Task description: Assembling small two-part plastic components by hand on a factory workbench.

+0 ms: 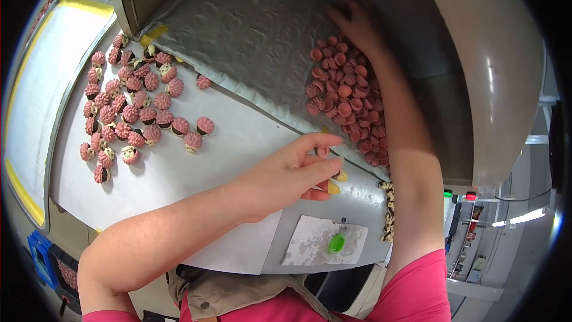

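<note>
My left hand (301, 170) hovers over the near edge of the grey cloth (238, 30). Its thumb and fingers are closed, with yellow covers on some fingertips. A small dark bit shows between them, mostly hidden. My right hand (354, 21) reaches across to the far part of the cloth, in shadow, thumb and finger apart with nothing visible between them. Just nearer than it lies a heap of small pink ridged cups (345, 92), partly covered by my right forearm. Left of the cloth, several pink ridged pieces with dark and cream parts (140, 101) are spread on a white sheet.
The white sheet (238, 125) covers the table's left side. A curved beige housing (494, 71) rises over the right. Small cream-and-dark pieces (387, 211) line the right edge. A green round cap (336, 242) sits on a stained white card. A yellow-edged white panel (56, 83) stands far left.
</note>
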Demonstrator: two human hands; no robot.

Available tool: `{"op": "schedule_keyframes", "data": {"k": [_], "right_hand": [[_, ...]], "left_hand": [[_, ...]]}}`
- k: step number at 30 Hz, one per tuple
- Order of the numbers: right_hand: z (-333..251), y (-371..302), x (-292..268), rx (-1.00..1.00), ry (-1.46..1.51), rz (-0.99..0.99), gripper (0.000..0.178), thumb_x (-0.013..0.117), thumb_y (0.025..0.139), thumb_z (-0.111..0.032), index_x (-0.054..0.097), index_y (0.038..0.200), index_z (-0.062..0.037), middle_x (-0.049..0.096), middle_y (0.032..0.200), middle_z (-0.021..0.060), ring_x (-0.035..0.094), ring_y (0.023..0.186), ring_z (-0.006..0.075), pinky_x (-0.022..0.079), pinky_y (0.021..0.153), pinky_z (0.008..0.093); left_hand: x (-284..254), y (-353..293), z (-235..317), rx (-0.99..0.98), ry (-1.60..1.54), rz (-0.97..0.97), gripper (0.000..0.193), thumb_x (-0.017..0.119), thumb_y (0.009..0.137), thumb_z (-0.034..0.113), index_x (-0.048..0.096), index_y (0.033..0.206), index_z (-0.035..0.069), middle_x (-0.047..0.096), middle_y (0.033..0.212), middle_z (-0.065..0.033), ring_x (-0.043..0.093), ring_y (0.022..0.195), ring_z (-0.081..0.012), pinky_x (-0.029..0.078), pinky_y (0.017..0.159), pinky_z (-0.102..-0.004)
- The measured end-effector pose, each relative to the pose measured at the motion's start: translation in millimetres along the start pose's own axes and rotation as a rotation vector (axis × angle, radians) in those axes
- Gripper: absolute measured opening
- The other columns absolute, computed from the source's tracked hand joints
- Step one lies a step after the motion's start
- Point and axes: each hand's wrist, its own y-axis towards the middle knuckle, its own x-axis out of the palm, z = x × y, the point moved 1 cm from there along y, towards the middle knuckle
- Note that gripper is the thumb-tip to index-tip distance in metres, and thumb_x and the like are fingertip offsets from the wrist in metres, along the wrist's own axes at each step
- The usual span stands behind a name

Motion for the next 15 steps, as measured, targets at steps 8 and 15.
{"op": "schedule_keyframes", "data": {"k": [8,15], "right_hand": [[35.6,-9.0,7.7,-0.017,-0.293,-0.087,0.031,0.053,0.089,-0.029,0.059,0.095,0.0004,0.06,0.103,0.0243,0.057,0.098,0.0408,0.046,0.084,0.0438],[70.8,-48.8,-36.9,0.286,-0.101,-0.473,0.024,0.052,0.088,-0.021,0.056,0.091,0.0023,0.061,0.092,0.0205,0.06,0.086,0.0278,0.046,0.078,0.0409]], "left_hand": [[-9.6,0.8,6.5,0.003,-0.098,0.095,0.051,0.053,0.098,0.029,0.033,0.14,0.01,0.057,0.11,-0.0042,0.053,0.095,-0.0092,0.049,0.089,-0.0295],[-10.6,3.8,8.9,0.019,-0.09,0.118,0.054,0.054,0.097,0.031,0.032,0.14,0.008,0.057,0.108,-0.0056,0.054,0.092,-0.0099,0.049,0.086,-0.0285]]}}
